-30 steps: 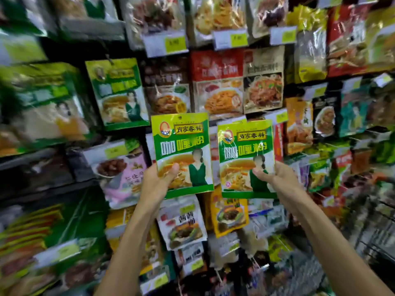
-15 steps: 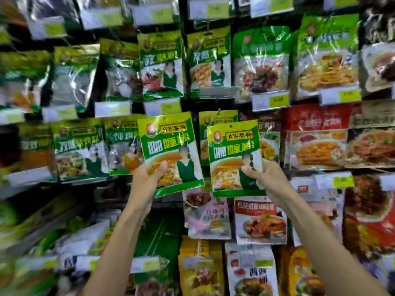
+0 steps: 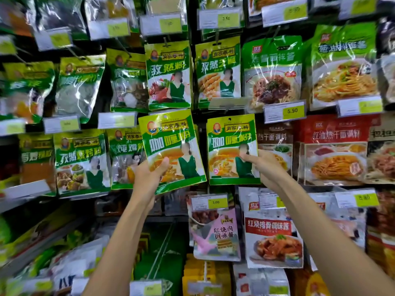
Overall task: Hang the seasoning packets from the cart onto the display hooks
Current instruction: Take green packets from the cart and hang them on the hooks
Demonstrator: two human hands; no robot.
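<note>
Two matching green-and-yellow seasoning packets are held up against the display wall. My left hand (image 3: 149,178) grips the lower left of the left packet (image 3: 171,144), which tilts a little to the left. With thumb on the front, my right hand (image 3: 263,167) pinches the lower right of the right packet (image 3: 232,146), which is upright. Its punched hole (image 3: 229,119) shows at the top edge. I cannot tell whether either packet is on a hook. The cart is out of view.
Rows of hanging green seasoning packets (image 3: 168,75) fill the wall above and to the left. Red sauce packets (image 3: 333,150) hang to the right, and more packets (image 3: 273,238) hang below. Yellow price tags (image 3: 284,111) stick out on the hook ends.
The view has swung up and to the left along the display. Both hands have lifted their packets closer to the row of green packets, and the two packets are now further apart.
</note>
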